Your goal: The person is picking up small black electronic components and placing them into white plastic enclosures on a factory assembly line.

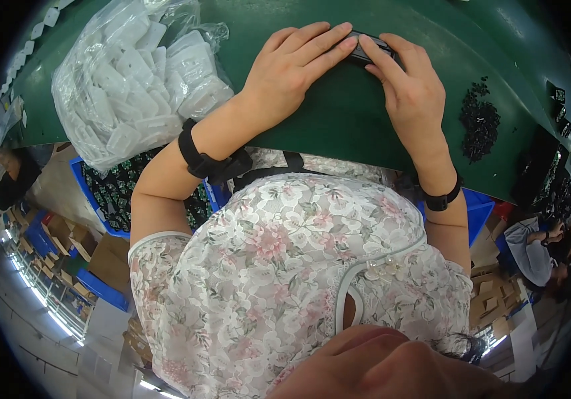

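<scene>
Both hands, left hand (290,66) and right hand (410,90), pinched a small black part (370,48) on the green table (339,120); uneven pressure could probably flip it away.

I see a small, flat, dark part (371,48) lying on the green table, pinned beneath my left hand's (290,66) fingertips and against my right hand's (410,90) fingers; mostly covered, only its upper edge shows.
</scene>
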Tool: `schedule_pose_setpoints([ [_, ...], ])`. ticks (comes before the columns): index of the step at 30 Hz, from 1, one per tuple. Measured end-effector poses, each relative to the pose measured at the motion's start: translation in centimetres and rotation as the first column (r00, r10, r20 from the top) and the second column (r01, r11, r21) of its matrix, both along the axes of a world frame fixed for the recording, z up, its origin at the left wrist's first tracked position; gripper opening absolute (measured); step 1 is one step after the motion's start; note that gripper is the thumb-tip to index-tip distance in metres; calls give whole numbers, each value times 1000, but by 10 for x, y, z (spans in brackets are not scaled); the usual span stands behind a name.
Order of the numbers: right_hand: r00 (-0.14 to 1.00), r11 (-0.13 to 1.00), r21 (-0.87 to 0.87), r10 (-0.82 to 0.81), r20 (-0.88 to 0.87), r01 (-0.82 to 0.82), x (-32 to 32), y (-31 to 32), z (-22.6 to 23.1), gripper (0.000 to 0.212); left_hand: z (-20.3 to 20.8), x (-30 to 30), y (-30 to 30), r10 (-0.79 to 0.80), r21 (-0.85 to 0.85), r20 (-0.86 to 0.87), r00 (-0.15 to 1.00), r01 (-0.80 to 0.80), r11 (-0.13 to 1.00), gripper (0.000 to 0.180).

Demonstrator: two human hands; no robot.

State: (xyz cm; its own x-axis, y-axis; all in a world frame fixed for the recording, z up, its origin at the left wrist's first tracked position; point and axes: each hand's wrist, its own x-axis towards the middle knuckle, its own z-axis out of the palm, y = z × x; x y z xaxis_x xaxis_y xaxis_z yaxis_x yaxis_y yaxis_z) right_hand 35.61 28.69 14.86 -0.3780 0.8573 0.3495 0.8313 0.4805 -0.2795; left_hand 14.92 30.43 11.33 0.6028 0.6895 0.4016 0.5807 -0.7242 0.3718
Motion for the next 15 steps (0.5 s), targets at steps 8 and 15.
schedule_pose_setpoints([
  [8, 999, 999, 4, -36, -19, 36, 2, 2, 3, 38, 2, 5, -1, 20, 71, -60, 998, -16, 997, 52],
  [15, 871, 782, -598, -159, -466, -177, 42, 47, 1, 31, -8, 36, 25, 50, 122, 64, 997, -57, 991, 34],
])
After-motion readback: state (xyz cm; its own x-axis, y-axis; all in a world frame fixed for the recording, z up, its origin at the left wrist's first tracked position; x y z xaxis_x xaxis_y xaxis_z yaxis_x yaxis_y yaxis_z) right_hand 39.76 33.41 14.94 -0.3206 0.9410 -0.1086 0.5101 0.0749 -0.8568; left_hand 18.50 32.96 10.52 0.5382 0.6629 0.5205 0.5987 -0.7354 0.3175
